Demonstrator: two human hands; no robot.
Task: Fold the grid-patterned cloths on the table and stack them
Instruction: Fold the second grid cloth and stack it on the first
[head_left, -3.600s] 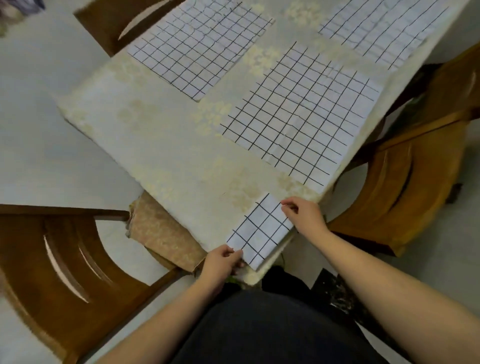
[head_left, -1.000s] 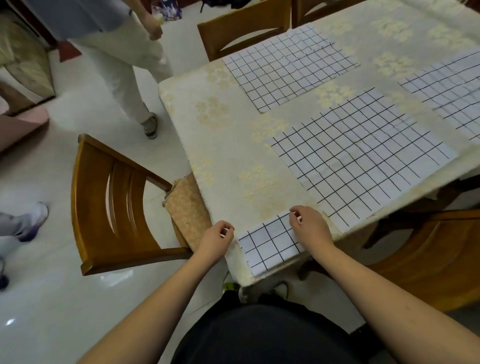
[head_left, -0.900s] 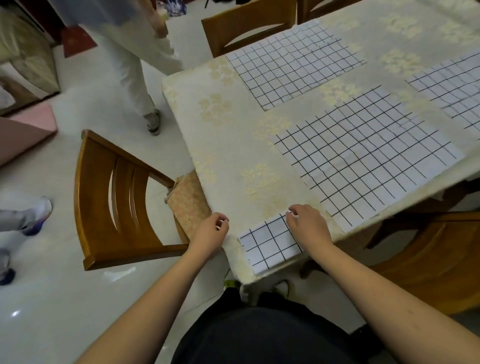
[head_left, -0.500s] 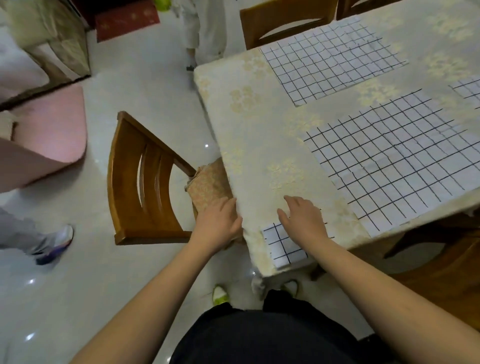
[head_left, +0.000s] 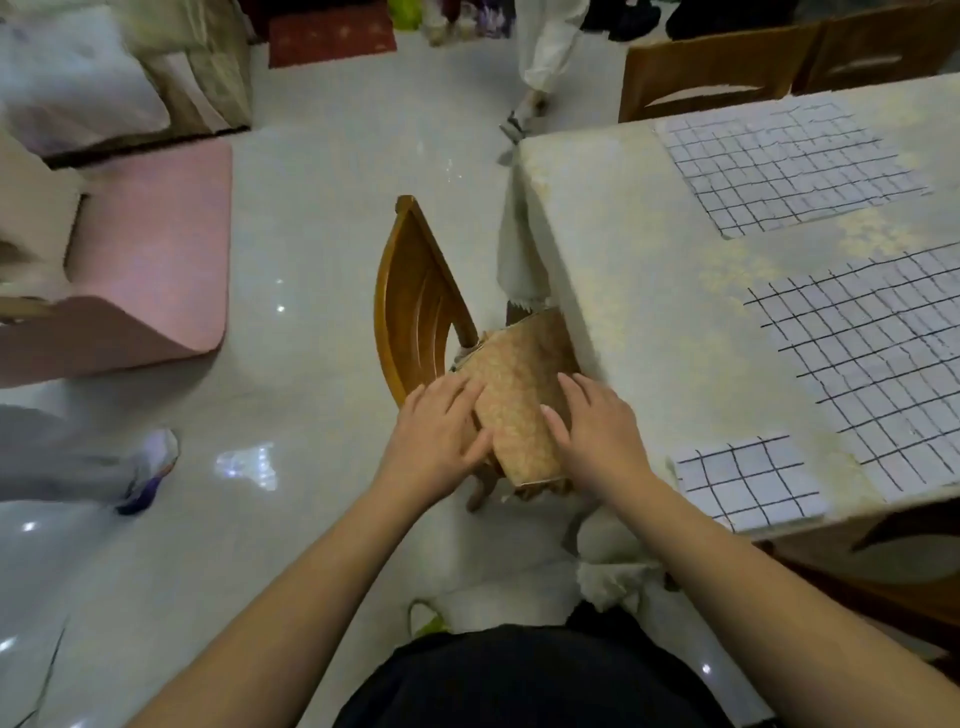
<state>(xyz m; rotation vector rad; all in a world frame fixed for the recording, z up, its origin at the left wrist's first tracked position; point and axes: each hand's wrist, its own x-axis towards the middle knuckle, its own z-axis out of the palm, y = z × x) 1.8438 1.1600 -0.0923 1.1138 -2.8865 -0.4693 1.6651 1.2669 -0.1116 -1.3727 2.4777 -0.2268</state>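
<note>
A small folded grid-patterned cloth (head_left: 748, 483) lies at the near corner of the table (head_left: 623, 260). Two unfolded grid cloths lie flat further back, one at the right edge of view (head_left: 872, 353) and one at the far side (head_left: 779, 166). Both my hands are off the table, to its left. My left hand (head_left: 441, 436) and my right hand (head_left: 597, 431) rest with fingers spread on either side of a tan patterned cushion (head_left: 519, 395) on a wooden chair (head_left: 410, 301). Neither hand touches a cloth.
The table wears a pale floral tablecloth that hangs over its edge. Wooden chairs (head_left: 717, 67) stand at the far side. A pink mat (head_left: 150, 249) lies on the glossy floor to the left. Another person's leg (head_left: 540, 62) and a shoe (head_left: 150, 467) are nearby.
My right hand has left the folded cloth and both hands have moved left onto the chair cushion. The view has swung left, away from the table.
</note>
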